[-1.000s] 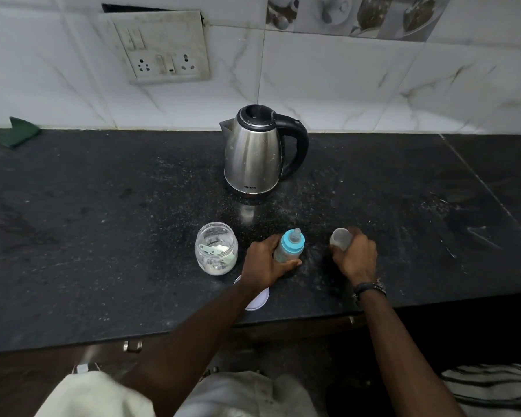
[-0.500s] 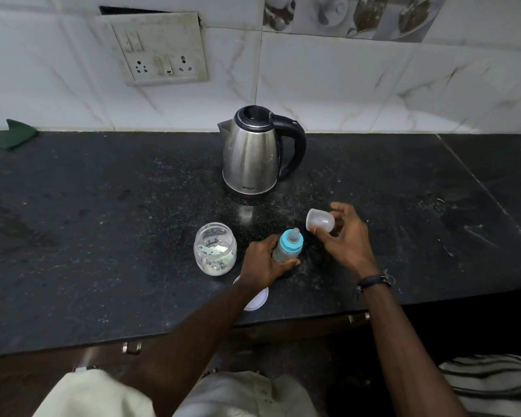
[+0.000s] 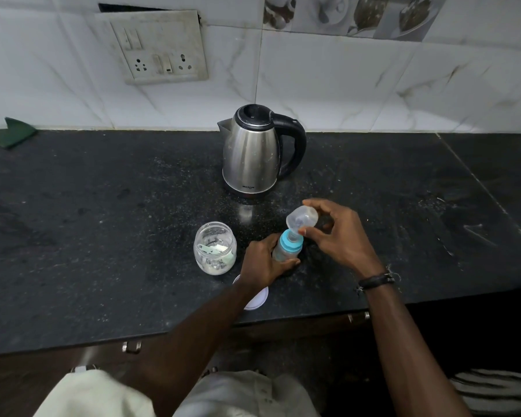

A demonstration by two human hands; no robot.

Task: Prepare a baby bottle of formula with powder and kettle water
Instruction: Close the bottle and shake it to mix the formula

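Note:
A small baby bottle [image 3: 288,247] with a blue collar and teat stands on the black counter [image 3: 103,236]. My left hand [image 3: 263,263] grips its body. My right hand [image 3: 340,236] pinches a clear plastic cap [image 3: 302,219] tilted just above the teat, its open side facing the teat. A clear open jar [image 3: 214,248] with white powder and a scoop inside sits left of the bottle. The steel kettle [image 3: 254,152] with a black handle stands behind them, lid shut.
A white lid [image 3: 257,299] lies on the counter near its front edge, partly under my left wrist. A green cloth [image 3: 11,132] lies at the far left by the wall. A socket panel [image 3: 158,48] is on the tiled wall.
My right hand lifted the clear cap from the counter right of the bottle and brought it left, over the teat. My left hand kept its hold on the bottle.

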